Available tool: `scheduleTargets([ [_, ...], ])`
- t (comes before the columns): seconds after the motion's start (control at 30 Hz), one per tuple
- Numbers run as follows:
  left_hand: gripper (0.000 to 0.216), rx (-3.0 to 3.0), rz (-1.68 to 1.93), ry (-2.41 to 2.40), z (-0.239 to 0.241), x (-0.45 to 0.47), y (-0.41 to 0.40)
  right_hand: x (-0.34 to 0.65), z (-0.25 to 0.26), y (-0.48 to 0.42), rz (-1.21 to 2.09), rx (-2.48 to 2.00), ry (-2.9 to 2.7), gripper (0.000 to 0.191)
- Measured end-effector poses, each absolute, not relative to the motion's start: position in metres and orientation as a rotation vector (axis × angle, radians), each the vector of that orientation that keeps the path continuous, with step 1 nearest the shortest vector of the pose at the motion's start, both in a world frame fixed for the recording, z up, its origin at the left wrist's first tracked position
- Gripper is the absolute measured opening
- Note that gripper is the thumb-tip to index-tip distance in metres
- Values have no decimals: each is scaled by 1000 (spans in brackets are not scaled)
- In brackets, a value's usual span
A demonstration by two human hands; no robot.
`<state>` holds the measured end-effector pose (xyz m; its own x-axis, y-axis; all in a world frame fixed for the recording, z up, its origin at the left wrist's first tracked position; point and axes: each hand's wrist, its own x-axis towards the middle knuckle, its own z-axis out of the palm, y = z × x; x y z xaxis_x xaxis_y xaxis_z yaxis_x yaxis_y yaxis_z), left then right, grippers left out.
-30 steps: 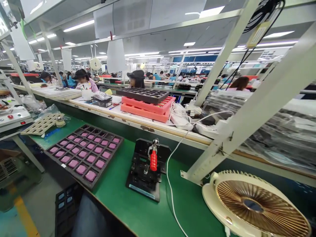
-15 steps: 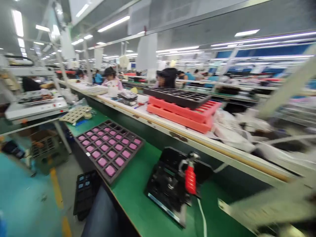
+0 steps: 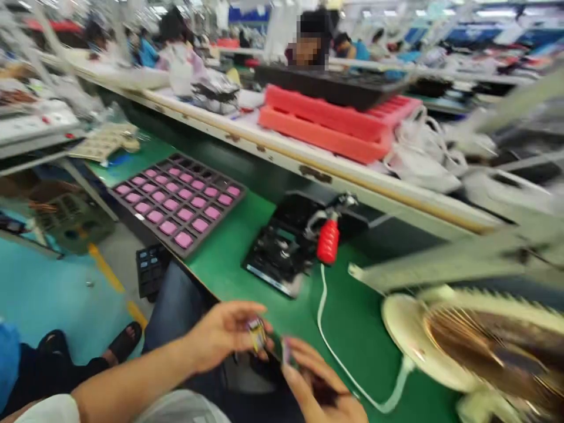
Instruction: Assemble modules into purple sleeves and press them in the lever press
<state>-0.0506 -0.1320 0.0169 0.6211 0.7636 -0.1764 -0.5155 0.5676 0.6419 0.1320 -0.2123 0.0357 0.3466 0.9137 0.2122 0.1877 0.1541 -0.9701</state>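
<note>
Low in the head view, my left hand [image 3: 224, 332] pinches a small part with a yellow and dark face [image 3: 257, 335]. Close beside it my right hand [image 3: 315, 376] is closed on a small thin piece with a purplish edge [image 3: 286, 351], blurred by motion. Whether the two pieces are joined I cannot tell. Beyond my hands, on the green bench top [image 3: 224, 282], stands a black clamp fixture [image 3: 282, 247] with a red handle [image 3: 328, 241]. A dark compartment tray [image 3: 194, 244] holding many pink square pieces [image 3: 184, 239] lies to its left.
A yellowed fan [image 3: 423, 346] stands at the right, near a white cable [image 3: 324, 317]. Red trays [image 3: 317, 126] under a dark tray [image 3: 326, 82] sit on the raised shelf. A black tray [image 3: 152, 270] is below the bench edge. Another person's feet [image 3: 121, 343] show at lower left.
The view has tilted downward. Both my hands, holding small parts, have come into sight, along with the fan and the other person's feet. Fixture and pink-piece tray appear higher in the picture.
</note>
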Motion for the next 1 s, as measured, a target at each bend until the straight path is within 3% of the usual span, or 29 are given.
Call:
scheduleTargets([
  [0.07,45,622,842,497,18,-57,-124,126,38,-215,658,-1362,-1242,15],
  [0.23,41,785,876,543,20,-72,-116,105,45,-192,518,-1315,-1422,31],
  [0.43,54,807,923,543,21,-72,-114,99,41,-188,423,-1303,-1498,32],
  [0.83,50,884,943,574,22,-67,-107,104,37,-190,259,-1279,-1608,33],
  [1.0,50,920,950,556,19,-66,-104,103,30,-193,179,-1275,-1664,41],
])
